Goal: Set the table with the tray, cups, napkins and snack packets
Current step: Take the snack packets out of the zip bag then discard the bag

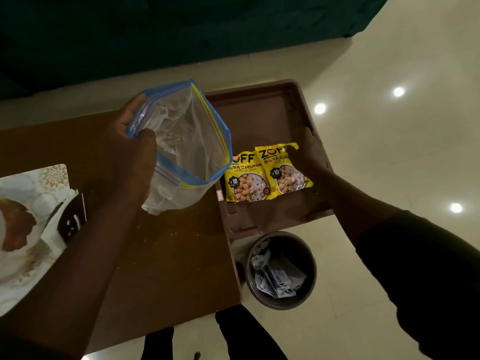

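- The left hand (132,149) is clamped on the rim of a clear zip bag (181,146) with a blue and yellow seal, thumb on the near side of the rim and fingers behind it, holding it up with its mouth spread open.
- The right hand (309,154) lies on the upper right corner of the right snack packet (285,170), fingers bent down over it — whether they pinch the packet or only press on it I cannot tell.
- A second yellow snack packet, the left snack packet (245,179), lies flat just beside the first, its right edge tucked under it; both show a "ZOFF" print.
- Both packets rest in the brown tray (259,115), in its near half — the far half of the tray is bare.
- The tray sits at the right end of the wooden table (168,250) and hangs over its edge.
- At the table's left end lies a patterned placemat (39,183) with folded napkins (55,227) on it.
- A round bin (281,270) holding crumpled paper stands on the pale floor below the tray.
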A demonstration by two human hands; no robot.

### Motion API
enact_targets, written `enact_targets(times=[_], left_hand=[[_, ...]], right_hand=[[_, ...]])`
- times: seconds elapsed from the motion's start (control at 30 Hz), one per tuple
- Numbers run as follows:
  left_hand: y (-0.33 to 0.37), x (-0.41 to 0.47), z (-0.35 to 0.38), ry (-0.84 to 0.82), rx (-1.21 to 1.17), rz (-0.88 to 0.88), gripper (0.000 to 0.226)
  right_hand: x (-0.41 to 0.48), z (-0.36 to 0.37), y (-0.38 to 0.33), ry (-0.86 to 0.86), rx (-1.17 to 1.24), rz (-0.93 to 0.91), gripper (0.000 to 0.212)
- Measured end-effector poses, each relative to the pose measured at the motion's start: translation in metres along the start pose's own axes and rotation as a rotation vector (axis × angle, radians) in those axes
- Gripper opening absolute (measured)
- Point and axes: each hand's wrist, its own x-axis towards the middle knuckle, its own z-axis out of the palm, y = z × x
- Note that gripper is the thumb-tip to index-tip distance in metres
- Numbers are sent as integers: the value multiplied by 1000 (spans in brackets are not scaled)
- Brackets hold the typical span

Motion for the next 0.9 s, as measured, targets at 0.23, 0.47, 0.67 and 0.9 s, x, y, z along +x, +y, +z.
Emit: enact_targets(times=[0.23, 0.47, 0.67, 0.9], left_hand=[[-6, -2, -2, 4, -105, -69, 58], [-6, 16, -21, -23, -364, -223, 59], [-7, 13, -16, -197, -711, -506, 53], [-15, 6, -35, -298, -662, -243, 59]], right_hand=[[-26, -7, -87, -17, 603, -83, 27], [-98, 22, -119, -477, 1013, -156, 47], [-143, 48, -151, -535, 829, -321, 82], [-134, 54, -149, -176, 826, -38, 40]])
